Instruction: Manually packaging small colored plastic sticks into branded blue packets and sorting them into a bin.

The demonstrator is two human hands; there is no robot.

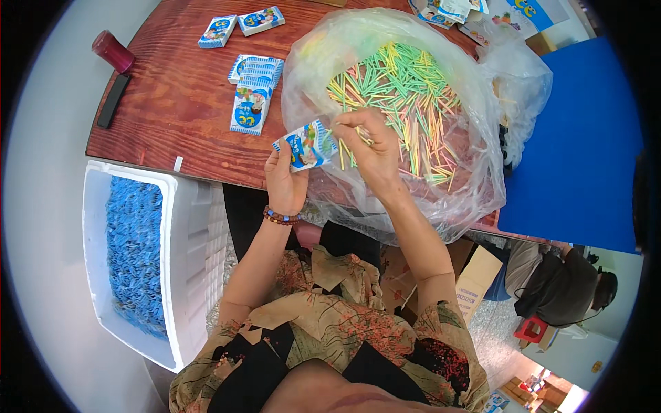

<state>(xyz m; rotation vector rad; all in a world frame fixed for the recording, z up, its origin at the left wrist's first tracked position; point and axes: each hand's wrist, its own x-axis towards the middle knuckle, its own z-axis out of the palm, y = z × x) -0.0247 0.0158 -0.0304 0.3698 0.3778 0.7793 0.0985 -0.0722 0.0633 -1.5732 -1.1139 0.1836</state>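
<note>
Table [172, 89]: bag [310, 79] on it. Right hand [372, 143]: fingertips pressed together at right end of packet [307, 146]; cannot tell what they pinch. Left hand [286, 180]: fingers pinch packet's left end. Packet: by bag's left side; long axis slopes up toward right hand. Sticks [410, 76]: loose inside bag.

Clock centred on left hand [286, 182], passage at ten o'clock over bare red-brown tabletop [175, 103], packet stack [252, 103] obstructing at eleven, bulging plastic bag [313, 69] at two, right hand [375, 148] blocking three, white foam box [189, 241] at eight
</note>
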